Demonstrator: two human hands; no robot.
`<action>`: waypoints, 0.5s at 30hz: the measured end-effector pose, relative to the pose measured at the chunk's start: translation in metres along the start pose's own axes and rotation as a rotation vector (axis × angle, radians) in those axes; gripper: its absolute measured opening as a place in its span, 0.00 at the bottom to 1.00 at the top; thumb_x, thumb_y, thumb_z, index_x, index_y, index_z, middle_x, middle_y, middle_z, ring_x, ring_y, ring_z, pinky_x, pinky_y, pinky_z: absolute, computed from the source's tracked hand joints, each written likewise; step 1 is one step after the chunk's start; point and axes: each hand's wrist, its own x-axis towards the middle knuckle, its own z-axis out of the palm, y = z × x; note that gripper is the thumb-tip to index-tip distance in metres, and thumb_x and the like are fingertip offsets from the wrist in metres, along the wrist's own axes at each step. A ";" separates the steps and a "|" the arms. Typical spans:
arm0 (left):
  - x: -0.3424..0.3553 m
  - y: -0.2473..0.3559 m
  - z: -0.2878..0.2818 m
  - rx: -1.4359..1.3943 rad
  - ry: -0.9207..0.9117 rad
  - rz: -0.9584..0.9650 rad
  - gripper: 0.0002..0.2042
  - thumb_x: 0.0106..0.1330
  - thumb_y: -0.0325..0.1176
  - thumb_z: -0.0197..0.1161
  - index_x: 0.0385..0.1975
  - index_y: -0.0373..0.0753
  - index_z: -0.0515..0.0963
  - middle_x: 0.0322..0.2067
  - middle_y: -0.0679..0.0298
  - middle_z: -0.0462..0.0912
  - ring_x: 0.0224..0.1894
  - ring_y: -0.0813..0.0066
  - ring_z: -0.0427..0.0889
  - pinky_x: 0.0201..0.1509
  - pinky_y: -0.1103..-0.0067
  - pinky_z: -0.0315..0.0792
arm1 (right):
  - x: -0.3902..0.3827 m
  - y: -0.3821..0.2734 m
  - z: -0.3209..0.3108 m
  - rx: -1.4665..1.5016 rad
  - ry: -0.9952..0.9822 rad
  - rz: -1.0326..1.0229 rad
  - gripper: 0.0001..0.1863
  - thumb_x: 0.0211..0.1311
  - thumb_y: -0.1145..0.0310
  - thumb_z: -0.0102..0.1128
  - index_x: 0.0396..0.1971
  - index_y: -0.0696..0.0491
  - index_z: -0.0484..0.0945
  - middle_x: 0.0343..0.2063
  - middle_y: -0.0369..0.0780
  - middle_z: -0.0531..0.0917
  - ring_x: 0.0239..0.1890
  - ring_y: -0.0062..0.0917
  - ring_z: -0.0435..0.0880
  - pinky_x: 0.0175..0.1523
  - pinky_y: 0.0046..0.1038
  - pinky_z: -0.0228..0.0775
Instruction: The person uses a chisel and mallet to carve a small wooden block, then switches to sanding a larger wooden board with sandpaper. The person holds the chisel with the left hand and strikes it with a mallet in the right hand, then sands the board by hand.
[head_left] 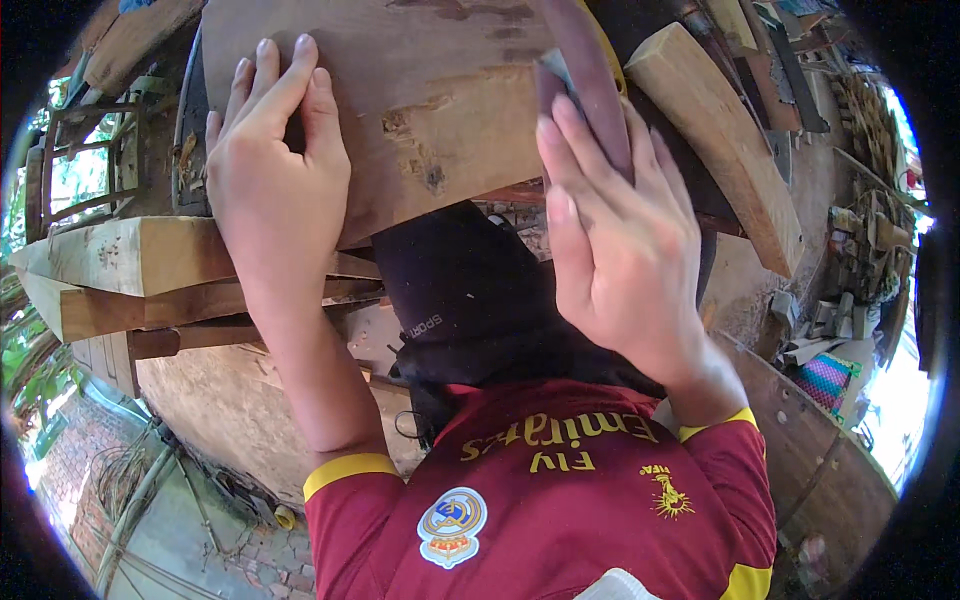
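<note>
A wide wooden board (pixel 440 60) lies before me, with a rough, chipped patch and a dark knot near its front edge. My left hand (pixel 275 150) rests flat on the board's left part, fingers apart and holding nothing. At the right end, my right hand (pixel 625 220) has its fingers pressed around a curved, maroon-brown strip of sandpaper (pixel 590 80). One end of the strip rises past the fingers toward the far edge. The palm hides part of it. A bit of yellow edge shows behind the strip; I cannot make out its kind.
A thick wooden plank (pixel 710 140) slants down just right of my right hand. Stacked timber beams (pixel 130 260) stick out at the left. Below the board are my dark-clothed legs (pixel 470 290). Scrap wood lies at the right, near a colourful woven item (pixel 825 382).
</note>
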 end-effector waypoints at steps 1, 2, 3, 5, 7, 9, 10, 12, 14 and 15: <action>0.002 -0.002 0.001 0.001 0.000 0.014 0.16 0.72 0.40 0.55 0.51 0.40 0.83 0.56 0.50 0.79 0.64 0.53 0.74 0.70 0.60 0.60 | 0.009 0.004 0.002 -0.042 -0.025 0.019 0.22 0.63 0.66 0.57 0.55 0.58 0.78 0.59 0.44 0.77 0.59 0.52 0.73 0.63 0.50 0.66; 0.001 -0.003 -0.001 0.007 -0.005 0.025 0.16 0.72 0.39 0.55 0.51 0.41 0.82 0.56 0.50 0.79 0.64 0.53 0.74 0.70 0.60 0.60 | 0.024 0.007 0.006 0.017 0.005 0.012 0.21 0.64 0.69 0.55 0.54 0.60 0.78 0.58 0.46 0.78 0.58 0.52 0.74 0.62 0.47 0.66; 0.002 -0.002 0.000 0.000 -0.008 0.018 0.16 0.72 0.39 0.55 0.51 0.40 0.82 0.56 0.50 0.79 0.64 0.53 0.74 0.70 0.60 0.60 | 0.039 0.013 0.012 0.068 0.037 0.005 0.20 0.65 0.71 0.54 0.54 0.62 0.78 0.57 0.48 0.78 0.57 0.51 0.76 0.62 0.45 0.67; 0.002 0.000 0.000 -0.006 -0.012 -0.002 0.15 0.72 0.39 0.56 0.51 0.40 0.83 0.56 0.51 0.79 0.63 0.54 0.74 0.70 0.60 0.61 | 0.042 0.018 0.020 0.120 0.064 0.036 0.20 0.67 0.70 0.52 0.54 0.63 0.77 0.56 0.49 0.79 0.60 0.49 0.74 0.63 0.48 0.63; 0.000 -0.001 -0.001 -0.001 -0.007 -0.002 0.15 0.72 0.39 0.56 0.51 0.40 0.83 0.56 0.51 0.79 0.63 0.54 0.74 0.70 0.60 0.61 | 0.030 0.014 0.019 0.076 0.058 0.051 0.20 0.67 0.70 0.51 0.55 0.63 0.77 0.57 0.50 0.78 0.60 0.50 0.74 0.64 0.48 0.63; -0.001 -0.002 0.000 0.002 0.005 0.001 0.15 0.72 0.39 0.56 0.51 0.40 0.83 0.56 0.51 0.79 0.63 0.54 0.74 0.70 0.61 0.61 | 0.008 -0.001 -0.004 0.035 -0.014 0.063 0.20 0.66 0.73 0.52 0.55 0.64 0.77 0.57 0.52 0.78 0.60 0.53 0.75 0.63 0.42 0.67; -0.002 -0.002 0.000 0.007 0.008 0.005 0.15 0.72 0.39 0.56 0.51 0.40 0.83 0.55 0.51 0.79 0.63 0.54 0.74 0.70 0.61 0.61 | 0.000 -0.001 -0.009 0.029 -0.039 0.053 0.20 0.67 0.73 0.52 0.55 0.64 0.77 0.57 0.52 0.78 0.60 0.53 0.74 0.63 0.42 0.67; -0.002 -0.003 0.000 0.012 0.010 0.013 0.15 0.71 0.39 0.56 0.51 0.40 0.83 0.55 0.51 0.79 0.63 0.53 0.74 0.70 0.61 0.61 | -0.011 0.000 -0.013 0.024 -0.089 0.042 0.20 0.67 0.73 0.51 0.56 0.64 0.77 0.57 0.52 0.78 0.61 0.53 0.73 0.63 0.42 0.67; 0.000 -0.001 0.001 0.008 0.010 0.018 0.15 0.71 0.39 0.56 0.51 0.41 0.83 0.55 0.51 0.80 0.63 0.53 0.74 0.70 0.61 0.61 | 0.002 0.010 -0.011 0.060 -0.061 0.030 0.19 0.68 0.73 0.50 0.55 0.63 0.77 0.57 0.52 0.78 0.62 0.50 0.74 0.63 0.40 0.67; 0.000 -0.001 0.001 0.018 -0.008 0.016 0.15 0.72 0.39 0.56 0.52 0.41 0.82 0.56 0.50 0.79 0.64 0.55 0.74 0.69 0.64 0.63 | 0.014 0.016 -0.003 0.070 -0.030 0.018 0.19 0.68 0.73 0.50 0.55 0.63 0.77 0.56 0.52 0.78 0.62 0.49 0.74 0.64 0.39 0.66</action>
